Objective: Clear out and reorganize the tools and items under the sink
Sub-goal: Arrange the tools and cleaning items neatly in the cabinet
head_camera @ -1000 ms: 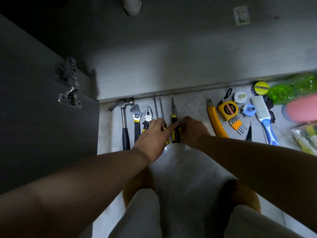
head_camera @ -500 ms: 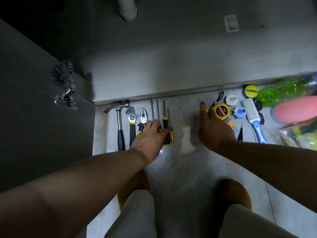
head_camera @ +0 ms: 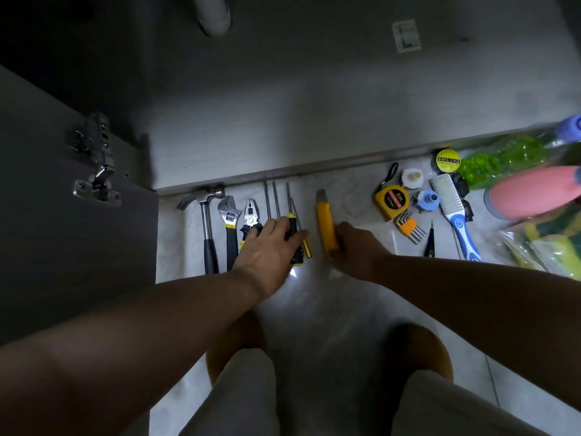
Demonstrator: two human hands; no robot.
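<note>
At frame centre, on the pale marbled floor [head_camera: 317, 313], the right hand [head_camera: 355, 250] curls its fingers round the lower end of a long yellow plastic utility knife [head_camera: 324, 220]. Just left, the left hand [head_camera: 267, 250] lays straight, close-set fingers on the black-and-yellow-handled screwdrivers [head_camera: 292, 224] with slim steel shafts.

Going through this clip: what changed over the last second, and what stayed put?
The right hand left the screwdrivers, reached right to the knife lying by the tape measure, took hold of it and brought it left, beside the screwdrivers. The left hand stays resting on the screwdrivers. The hammer, wrench and pliers lie as before.
</note>
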